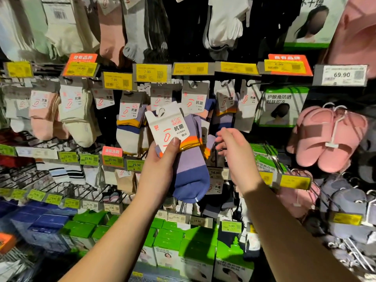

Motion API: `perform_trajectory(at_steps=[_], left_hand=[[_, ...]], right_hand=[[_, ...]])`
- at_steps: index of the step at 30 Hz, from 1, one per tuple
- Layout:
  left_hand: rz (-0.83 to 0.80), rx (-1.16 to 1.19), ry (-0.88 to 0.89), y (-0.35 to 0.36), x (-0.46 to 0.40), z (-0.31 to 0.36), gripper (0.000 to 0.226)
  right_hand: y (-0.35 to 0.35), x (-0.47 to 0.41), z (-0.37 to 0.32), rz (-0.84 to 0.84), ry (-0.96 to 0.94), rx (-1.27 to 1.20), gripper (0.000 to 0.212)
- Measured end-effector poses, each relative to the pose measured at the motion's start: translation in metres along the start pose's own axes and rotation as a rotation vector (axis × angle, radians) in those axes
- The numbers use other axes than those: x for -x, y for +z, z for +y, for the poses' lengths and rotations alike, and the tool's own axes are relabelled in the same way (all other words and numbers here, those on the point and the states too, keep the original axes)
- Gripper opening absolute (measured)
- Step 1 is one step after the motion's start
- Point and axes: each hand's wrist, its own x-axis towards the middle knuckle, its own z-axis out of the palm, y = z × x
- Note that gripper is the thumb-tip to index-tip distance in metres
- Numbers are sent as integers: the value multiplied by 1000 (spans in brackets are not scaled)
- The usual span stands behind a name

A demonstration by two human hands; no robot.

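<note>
The raised left hand [160,159] grips the purple-and-blue sock pack [191,171] in front of the rack, thumb pressed on its white card [168,127]. The right hand [234,153] hovers just beside the pack, fingers loosely curled, gripping nothing visible. The left fingers are hidden behind the pack.

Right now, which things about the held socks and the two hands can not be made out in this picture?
Head view: the left hand covers the lower corner of the card on the sock pair.
Head view: the card's small print is too small to read.
Head view: the right hand reaches the sock pair's edge; touching or pinching, cannot tell.
Head view: the yellow price tag above is blurred.
</note>
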Motion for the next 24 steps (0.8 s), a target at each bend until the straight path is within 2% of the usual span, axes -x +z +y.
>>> perform_trajectory(at_steps=[3, 5, 8, 11, 15, 19, 24], left_hand=[[-11, 13, 11, 3, 3, -5, 56], [1, -16, 36, 5, 6, -5, 55], [-6, -68, 41, 6, 10, -4, 38], [-38, -146, 51, 6, 13, -2, 40], [-65, -258, 66, 7, 15, 6, 23], [-104, -305, 110, 8, 22, 13, 45], [-61, -252, 34, 8, 21, 11, 26]], right_hand=[[9, 33, -11, -131, -78, 6, 14], [12, 42, -14, -165, -72, 5, 7], [15, 47, -17, -185, -34, 9, 26], [14, 52, -18, -225, -5, -32, 47], [14, 52, -18, -241, 6, -77, 24], [13, 52, -13, -258, 74, -192, 17], [12, 52, -12, -246, 182, -350, 14]])
